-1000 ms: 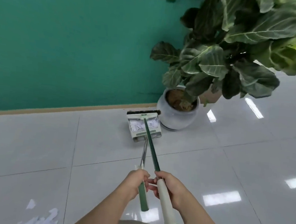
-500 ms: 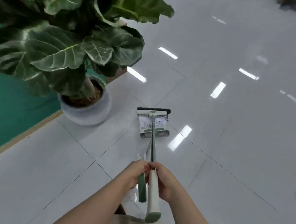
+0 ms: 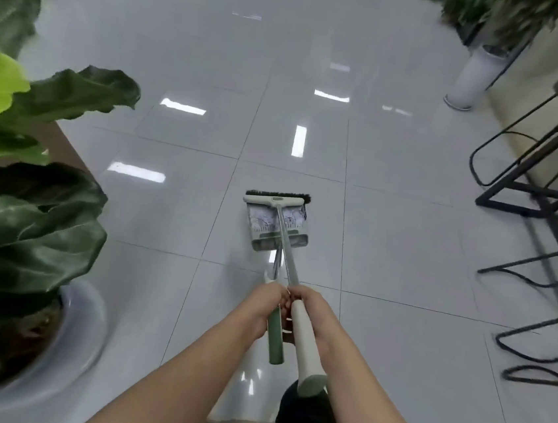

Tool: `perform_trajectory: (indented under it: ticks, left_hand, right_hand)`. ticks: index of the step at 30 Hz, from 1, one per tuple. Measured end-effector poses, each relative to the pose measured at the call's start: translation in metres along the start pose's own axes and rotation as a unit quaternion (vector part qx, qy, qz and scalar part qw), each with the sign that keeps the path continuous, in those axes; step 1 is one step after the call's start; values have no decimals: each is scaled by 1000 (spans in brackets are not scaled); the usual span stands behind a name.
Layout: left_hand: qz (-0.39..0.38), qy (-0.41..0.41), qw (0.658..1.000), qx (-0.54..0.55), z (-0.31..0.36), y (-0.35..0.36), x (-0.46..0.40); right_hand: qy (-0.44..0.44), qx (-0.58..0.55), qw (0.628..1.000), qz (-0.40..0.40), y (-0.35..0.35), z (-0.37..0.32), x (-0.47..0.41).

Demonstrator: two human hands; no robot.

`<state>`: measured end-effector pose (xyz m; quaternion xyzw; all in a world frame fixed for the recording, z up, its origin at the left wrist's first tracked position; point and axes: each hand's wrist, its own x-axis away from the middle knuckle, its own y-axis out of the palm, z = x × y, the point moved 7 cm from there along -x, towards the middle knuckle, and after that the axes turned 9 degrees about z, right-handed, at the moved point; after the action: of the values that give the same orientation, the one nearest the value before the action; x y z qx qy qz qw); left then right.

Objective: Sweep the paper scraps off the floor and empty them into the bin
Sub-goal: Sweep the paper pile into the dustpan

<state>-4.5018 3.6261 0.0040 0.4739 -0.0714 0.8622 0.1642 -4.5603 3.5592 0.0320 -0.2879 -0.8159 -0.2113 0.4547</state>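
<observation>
With fingers wrapped round both handles, the loaded dustpan (image 3: pixel 277 226) should be kept level under the broom (image 3: pixel 277 200) until a bin is reached.

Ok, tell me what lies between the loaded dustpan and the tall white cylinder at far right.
Head view: only bare glossy tile between the dustpan and the white cylinder.

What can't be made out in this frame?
- Head view: no bin is identifiable.
- Scraps in the dustpan are small and partly covered by the broom.
- Left hand and right hand overlap, hiding the fingers.
- Potted plant blurred and cut off at the left edge.
</observation>
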Motion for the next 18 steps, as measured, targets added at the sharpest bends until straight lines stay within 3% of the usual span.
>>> perform_trajectory:
  ticks: [6,18]
  left_hand:
    - [5,22,999,-41,134,57,-71]
    - [30,39,997,55,411,160,-188]
  right_hand:
    - [-30,-12,999,11,1,-135,-71]
    - [-68,53,993,-84,20,-444,-190]
